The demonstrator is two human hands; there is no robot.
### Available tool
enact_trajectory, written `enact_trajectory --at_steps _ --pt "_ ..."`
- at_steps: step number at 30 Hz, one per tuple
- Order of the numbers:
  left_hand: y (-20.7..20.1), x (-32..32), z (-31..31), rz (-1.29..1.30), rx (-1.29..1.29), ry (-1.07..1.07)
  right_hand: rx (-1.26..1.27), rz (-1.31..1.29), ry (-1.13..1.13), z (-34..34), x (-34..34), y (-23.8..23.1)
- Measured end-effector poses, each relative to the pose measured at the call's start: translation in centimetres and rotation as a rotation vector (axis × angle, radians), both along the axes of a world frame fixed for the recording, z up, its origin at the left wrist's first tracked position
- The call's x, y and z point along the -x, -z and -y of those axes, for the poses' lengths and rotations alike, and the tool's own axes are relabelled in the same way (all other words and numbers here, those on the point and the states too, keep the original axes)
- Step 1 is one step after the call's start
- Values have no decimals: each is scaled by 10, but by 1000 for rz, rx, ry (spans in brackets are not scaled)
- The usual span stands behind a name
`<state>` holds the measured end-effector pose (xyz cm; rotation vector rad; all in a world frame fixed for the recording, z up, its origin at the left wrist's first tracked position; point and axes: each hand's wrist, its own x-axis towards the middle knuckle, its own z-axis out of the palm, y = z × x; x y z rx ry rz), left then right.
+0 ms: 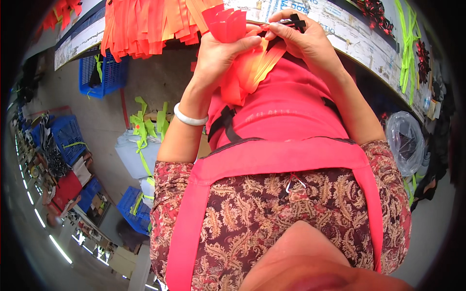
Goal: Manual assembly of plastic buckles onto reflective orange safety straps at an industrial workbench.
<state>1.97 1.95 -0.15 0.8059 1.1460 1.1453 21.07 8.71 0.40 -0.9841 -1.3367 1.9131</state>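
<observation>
My left hand [216, 56] is closed round a bundle of orange fabric strips [245, 77]. Their tails hang below it over the front of a red apron [291, 109], and red ends stick up above the thumb. Close beside it, at the table's edge, my right hand [310, 43] is pinched at the fingertips on a small red-and-black piece. A dark strap-like part [295, 22] of it shows behind the thumb and finger. How this piece meets the orange strips is hidden by the fingers.
A thick row of orange strips [150, 26] drapes over the table's edge [77, 43] on the left. Yellow-green strips [407, 48] and dark red-black pieces [374, 17] lie on the right. Blue crates [104, 77] stand on the floor, left. A clear plastic bag [405, 140] hangs at right.
</observation>
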Motion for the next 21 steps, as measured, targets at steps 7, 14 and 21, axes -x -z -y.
enact_trajectory --at_steps 7,14,21 --pt "1 1 3 77 -23 -29 -204 137 -70 12 4 -6" --pt "4 5 6 139 -50 10 -459 151 -103 19 10 0" --pt "6 5 10 206 134 -87 -57 91 -61 13 1 -10"
